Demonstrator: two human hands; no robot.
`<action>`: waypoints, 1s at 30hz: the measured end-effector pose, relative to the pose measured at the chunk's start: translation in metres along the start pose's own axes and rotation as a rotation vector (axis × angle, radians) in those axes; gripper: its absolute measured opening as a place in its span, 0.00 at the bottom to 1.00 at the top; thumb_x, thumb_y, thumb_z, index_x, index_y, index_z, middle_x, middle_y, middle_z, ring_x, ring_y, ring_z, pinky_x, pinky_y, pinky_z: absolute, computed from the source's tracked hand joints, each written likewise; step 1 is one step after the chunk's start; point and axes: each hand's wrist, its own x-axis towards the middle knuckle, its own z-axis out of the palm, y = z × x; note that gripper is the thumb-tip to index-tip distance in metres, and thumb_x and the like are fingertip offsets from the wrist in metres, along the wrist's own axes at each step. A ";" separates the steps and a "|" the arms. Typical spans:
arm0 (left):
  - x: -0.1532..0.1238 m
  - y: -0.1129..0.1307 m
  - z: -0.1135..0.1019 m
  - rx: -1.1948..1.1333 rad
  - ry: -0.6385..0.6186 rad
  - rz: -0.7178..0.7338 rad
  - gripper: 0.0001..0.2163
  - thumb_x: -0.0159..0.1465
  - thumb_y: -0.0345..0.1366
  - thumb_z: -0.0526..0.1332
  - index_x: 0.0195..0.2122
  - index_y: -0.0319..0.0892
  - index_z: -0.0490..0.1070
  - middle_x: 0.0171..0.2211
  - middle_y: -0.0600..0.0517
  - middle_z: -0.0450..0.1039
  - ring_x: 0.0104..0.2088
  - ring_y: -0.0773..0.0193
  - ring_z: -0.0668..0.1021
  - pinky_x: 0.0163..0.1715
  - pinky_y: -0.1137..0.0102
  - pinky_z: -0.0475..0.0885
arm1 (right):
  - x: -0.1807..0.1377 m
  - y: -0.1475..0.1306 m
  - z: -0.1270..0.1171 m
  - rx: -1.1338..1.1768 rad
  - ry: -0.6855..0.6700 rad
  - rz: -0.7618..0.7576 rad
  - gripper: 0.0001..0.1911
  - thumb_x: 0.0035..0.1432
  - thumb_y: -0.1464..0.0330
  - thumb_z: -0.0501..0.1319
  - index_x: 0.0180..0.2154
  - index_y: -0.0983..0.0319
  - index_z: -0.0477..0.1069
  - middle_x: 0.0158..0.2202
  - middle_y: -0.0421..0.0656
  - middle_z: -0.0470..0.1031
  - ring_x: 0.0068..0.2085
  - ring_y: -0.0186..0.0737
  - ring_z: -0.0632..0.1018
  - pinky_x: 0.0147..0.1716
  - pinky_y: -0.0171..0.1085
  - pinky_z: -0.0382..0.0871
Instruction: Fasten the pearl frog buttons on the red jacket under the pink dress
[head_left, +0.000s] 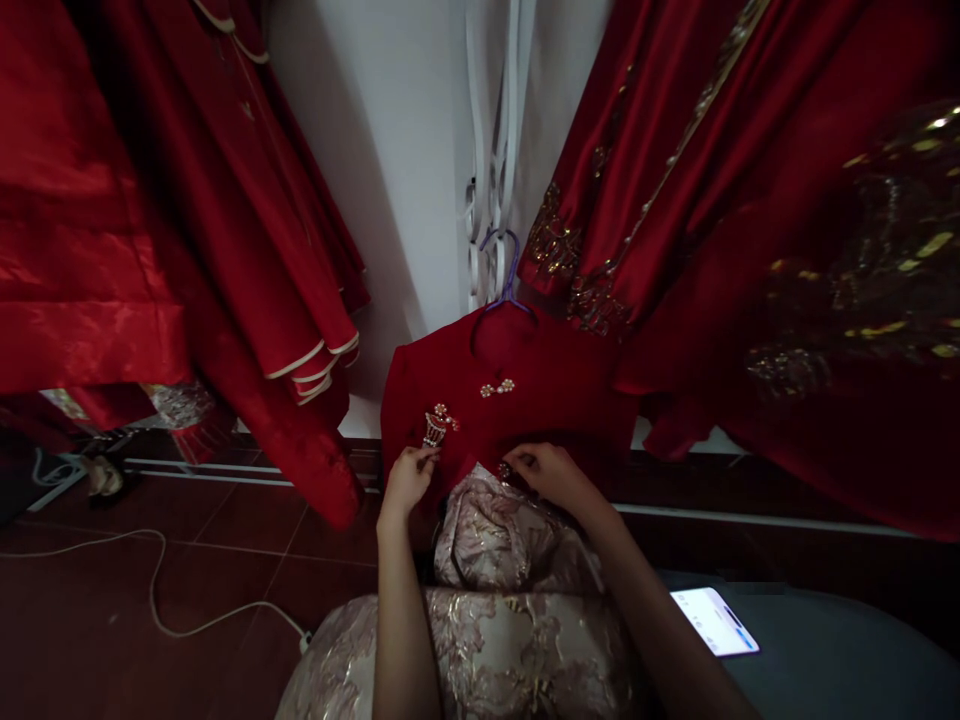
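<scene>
A red garment [555,370] hangs in front of me on a purple hanger [509,285]. Gold and pearl beaded ornaments trim its front: a small clasp-like piece [497,388] below the neckline and a beaded tassel ornament [435,428] on the left side of the chest. My left hand [407,483] has its fingers closed at the lower ends of that tassel. On the other side, my right hand [549,473] is pinched against the garment's front, beside a round beaded ornament [505,470]. What lies between its fingertips is too small to tell.
Red garments [247,180] hang close at the left, and red dresses with gold trim [675,170] at the right. Patterned brocade fabric [510,640] covers my lap. A lit phone [715,620] lies on a dark seat [840,640]. A white cable [157,580] crosses the tiled floor.
</scene>
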 end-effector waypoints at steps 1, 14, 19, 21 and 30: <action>-0.001 -0.001 -0.001 -0.013 -0.042 -0.007 0.11 0.52 0.31 0.60 0.36 0.45 0.76 0.34 0.48 0.75 0.36 0.62 0.76 0.43 0.67 0.67 | 0.000 0.000 0.000 0.001 -0.006 -0.004 0.11 0.52 0.64 0.57 0.31 0.59 0.77 0.30 0.43 0.79 0.29 0.38 0.78 0.26 0.32 0.65; -0.005 0.004 0.002 0.082 -0.147 -0.007 0.08 0.46 0.29 0.62 0.30 0.42 0.72 0.25 0.55 0.72 0.27 0.68 0.73 0.32 0.74 0.66 | -0.004 -0.002 0.013 -0.058 -0.008 -0.025 0.07 0.44 0.65 0.63 0.28 0.61 0.72 0.26 0.43 0.76 0.28 0.36 0.75 0.26 0.31 0.63; -0.010 0.042 -0.022 0.059 0.046 0.033 0.05 0.48 0.32 0.61 0.27 0.42 0.69 0.22 0.57 0.69 0.23 0.71 0.70 0.27 0.77 0.63 | -0.004 -0.006 0.015 -0.038 0.068 -0.038 0.06 0.45 0.66 0.61 0.27 0.61 0.69 0.23 0.40 0.74 0.25 0.34 0.73 0.24 0.30 0.62; -0.011 0.058 -0.023 -0.035 0.111 0.063 0.06 0.49 0.33 0.61 0.29 0.42 0.68 0.22 0.57 0.68 0.23 0.71 0.70 0.27 0.77 0.64 | -0.002 -0.005 0.019 -0.029 0.092 -0.022 0.06 0.44 0.66 0.61 0.27 0.61 0.68 0.24 0.40 0.74 0.25 0.34 0.74 0.25 0.31 0.63; -0.012 0.067 0.027 -0.019 -0.380 0.073 0.06 0.46 0.30 0.64 0.27 0.40 0.72 0.24 0.52 0.74 0.25 0.66 0.74 0.25 0.74 0.67 | -0.001 -0.003 0.003 -0.004 0.092 0.087 0.09 0.40 0.68 0.62 0.29 0.62 0.73 0.26 0.43 0.76 0.28 0.37 0.76 0.28 0.32 0.66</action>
